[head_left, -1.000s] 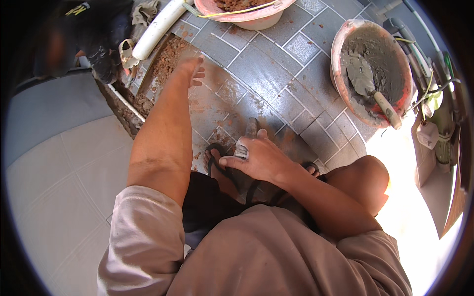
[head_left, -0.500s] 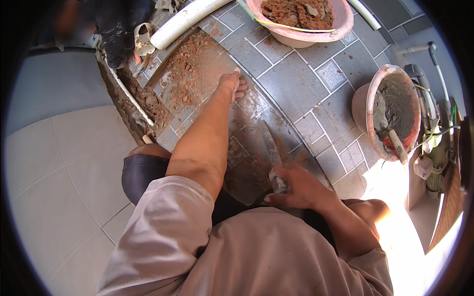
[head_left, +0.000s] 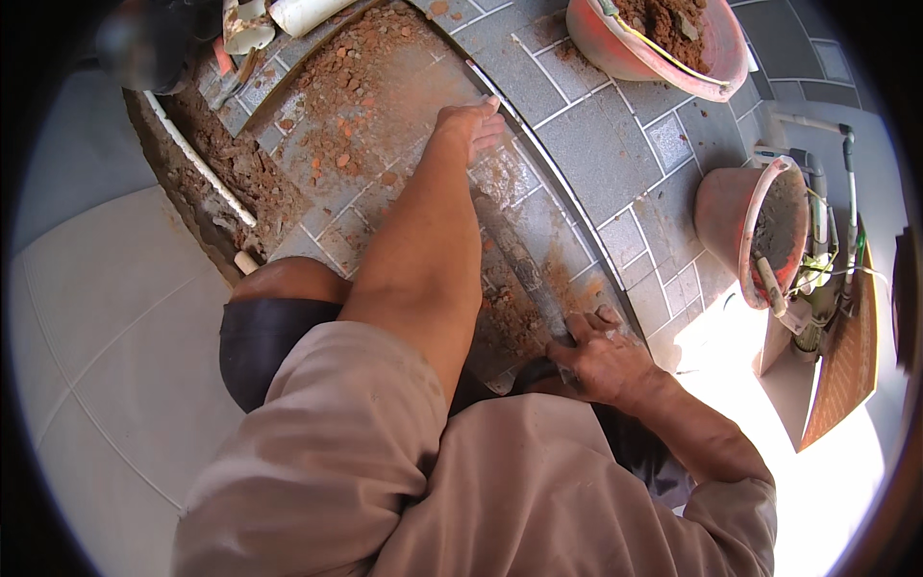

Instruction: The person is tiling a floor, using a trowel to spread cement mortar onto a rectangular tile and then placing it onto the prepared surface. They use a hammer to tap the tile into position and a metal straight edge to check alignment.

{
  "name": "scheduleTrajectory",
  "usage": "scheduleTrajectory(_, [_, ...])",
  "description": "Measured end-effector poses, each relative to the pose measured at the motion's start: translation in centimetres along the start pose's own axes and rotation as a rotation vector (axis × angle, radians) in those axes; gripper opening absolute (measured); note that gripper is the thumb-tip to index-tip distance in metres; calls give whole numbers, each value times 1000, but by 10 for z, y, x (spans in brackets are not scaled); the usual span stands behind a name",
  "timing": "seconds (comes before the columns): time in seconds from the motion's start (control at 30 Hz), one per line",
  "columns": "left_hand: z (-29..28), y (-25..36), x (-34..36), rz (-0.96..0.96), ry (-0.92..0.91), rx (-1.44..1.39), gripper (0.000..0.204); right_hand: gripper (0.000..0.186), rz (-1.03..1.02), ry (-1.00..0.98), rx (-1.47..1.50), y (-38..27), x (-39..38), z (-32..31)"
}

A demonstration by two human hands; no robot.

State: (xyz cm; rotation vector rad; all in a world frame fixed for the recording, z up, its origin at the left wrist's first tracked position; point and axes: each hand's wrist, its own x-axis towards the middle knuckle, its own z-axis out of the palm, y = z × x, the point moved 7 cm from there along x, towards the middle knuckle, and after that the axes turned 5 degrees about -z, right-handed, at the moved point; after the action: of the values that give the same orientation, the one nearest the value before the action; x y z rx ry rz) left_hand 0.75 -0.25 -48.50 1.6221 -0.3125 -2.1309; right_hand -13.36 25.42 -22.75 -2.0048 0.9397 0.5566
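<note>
My left hand (head_left: 474, 131) reaches forward over the dusty tiles, fingers stretched and held close together. Its foremost fingertip is at the narrow dark strip (head_left: 553, 178) that runs slantwise across the floor; whether it presses on the strip I cannot tell. Nothing shows in that hand. My right hand (head_left: 601, 358) is closed round the near end of a long, narrow, dust-covered grey tool (head_left: 519, 260). The tool slants away from me, its far end close to my left forearm. Broken reddish rubble (head_left: 346, 106) and dust lie on the tiles beyond my left arm.
A pink basin (head_left: 615, 53) of brown soil stands at the far right. Nearer, a bucket (head_left: 721, 216) holds grey mortar and a wooden-handled tool (head_left: 770, 286). On the left, a dug trench (head_left: 216, 135) contains a white pipe (head_left: 197, 159). Another pipe (head_left: 306, 12) lies beyond.
My left hand has moved forward and right, up to the strip. The grey tool has turned, and my right hand has shifted slightly right with it. The view has shifted too.
</note>
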Motion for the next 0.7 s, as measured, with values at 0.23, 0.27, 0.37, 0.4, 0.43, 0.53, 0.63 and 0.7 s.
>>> scheduleTrajectory(0.23, [1,3,1,42,-53,-72,56,40,155,-3,-176,24,8,0])
scheduleTrajectory(0.27, [2,4,0,53,-48,-71,56,42,111,-14,-140,19,7,-1])
scheduleTrajectory(0.37, [1,2,3,82,-43,-70,56,47,40,-91,-189,20,10,8])
scheduleTrajectory(0.4, [-3,0,8,91,-46,-69,57,48,23,-126,-231,21,12,11])
scheduleTrajectory(0.43, [-6,-2,12,100,-50,-68,57,50,84,-104,-184,24,12,7])
scheduleTrajectory(0.53, [4,-1,5,99,-30,-80,59,53,157,-99,-86,29,12,-5])
scheduleTrajectory(0.63, [-3,-5,17,114,-19,-115,59,54,113,-126,-97,26,15,-6])
scheduleTrajectory(0.7, [-2,-5,18,112,-11,-109,59,57,288,-21,-107,32,15,-4])
